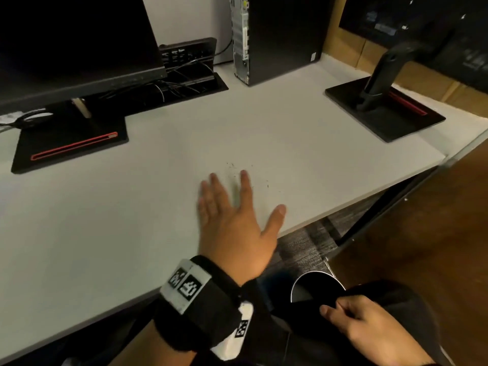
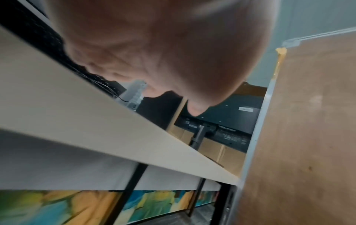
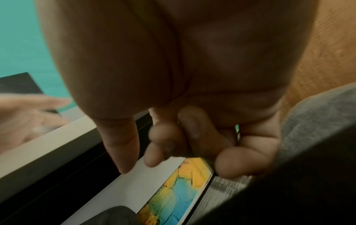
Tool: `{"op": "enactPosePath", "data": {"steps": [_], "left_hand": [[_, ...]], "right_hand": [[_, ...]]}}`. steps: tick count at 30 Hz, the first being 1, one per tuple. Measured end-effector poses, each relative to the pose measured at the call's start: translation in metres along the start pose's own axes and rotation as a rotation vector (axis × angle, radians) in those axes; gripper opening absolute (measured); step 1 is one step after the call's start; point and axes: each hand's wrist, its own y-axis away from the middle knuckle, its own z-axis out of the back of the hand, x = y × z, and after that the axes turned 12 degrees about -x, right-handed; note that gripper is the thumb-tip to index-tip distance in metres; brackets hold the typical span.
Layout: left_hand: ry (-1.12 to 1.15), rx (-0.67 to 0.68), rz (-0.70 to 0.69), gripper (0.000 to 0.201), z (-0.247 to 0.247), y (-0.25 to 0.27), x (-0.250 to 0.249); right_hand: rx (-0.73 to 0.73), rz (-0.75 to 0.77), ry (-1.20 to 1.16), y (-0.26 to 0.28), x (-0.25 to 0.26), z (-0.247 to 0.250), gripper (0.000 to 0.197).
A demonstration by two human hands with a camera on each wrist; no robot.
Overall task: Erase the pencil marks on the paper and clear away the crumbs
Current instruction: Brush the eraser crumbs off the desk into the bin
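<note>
Far left on the white table [image 1: 105,233], a black monitor base [image 1: 71,143] with a red stripe. Mid-table, the left hand [image 1: 232,223] lies flat, fingers spread and straight, gripping nothing. Dark crumbs [image 1: 237,167] speckle the table just beyond its fingertips. Lower right, below the table edge, the right hand [image 1: 369,326] curls its fingers around dark fabric [image 1: 396,294] beside a round black bin [image 1: 311,286]. No paper shows on the table.

- No words or numbers can be read anywhere.
- The wrist strap [image 1: 196,297] carries black-and-white coded squares, not letters.
- The label on the monitor back [image 2: 245,109] is too blurred to read.
</note>
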Motion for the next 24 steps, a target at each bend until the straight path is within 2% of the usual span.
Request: {"op": "enactPosePath", "data": {"steps": [2, 3, 5, 8, 10, 12, 15, 19, 21, 24], "left_hand": [[-0.091, 0.074, 0.095, 0.093, -0.001, 0.005, 0.01], [-0.11, 0.107, 0.086, 0.095, -0.003, 0.008, 0.008], [-0.068, 0.145, -0.02, 0.097, -0.008, 0.01, -0.006], [0.176, 0.194, -0.137, 0.093, 0.0, 0.004, -0.029], [0.259, 0.164, -0.102, 0.091, 0.019, -0.012, -0.024], [0.243, 0.082, -0.049, 0.093, 0.047, -0.034, -0.008], [0.143, 0.088, -0.004, 0.094, 0.075, -0.076, 0.023], [-0.17, 0.288, -0.039, 0.109, 0.058, -0.108, 0.055], [-0.279, 0.375, -0.047, 0.113, 0.046, -0.11, 0.055], [-0.361, 0.501, -0.162, 0.112, 0.042, -0.094, 0.033]], "right_hand": [[-0.001, 0.02, 0.007, -0.001, 0.0, -0.001, 0.049], [0.005, 0.02, 0.005, -0.002, 0.001, -0.001, 0.049], [0.013, 0.013, -0.002, -0.002, 0.003, -0.001, 0.05], [0.026, 0.007, 0.002, -0.003, 0.0, -0.001, 0.051], [0.013, -0.004, -0.009, -0.002, -0.003, 0.0, 0.05], [-0.007, -0.005, -0.006, -0.002, -0.003, 0.002, 0.049], [0.012, 0.019, 0.01, -0.001, 0.001, 0.002, 0.048], [-0.003, 0.008, 0.006, -0.001, 0.0, 0.003, 0.048], [-0.04, -0.016, 0.001, 0.001, -0.002, 0.004, 0.049], [-0.067, -0.028, 0.022, 0.003, -0.002, 0.006, 0.05]]}}
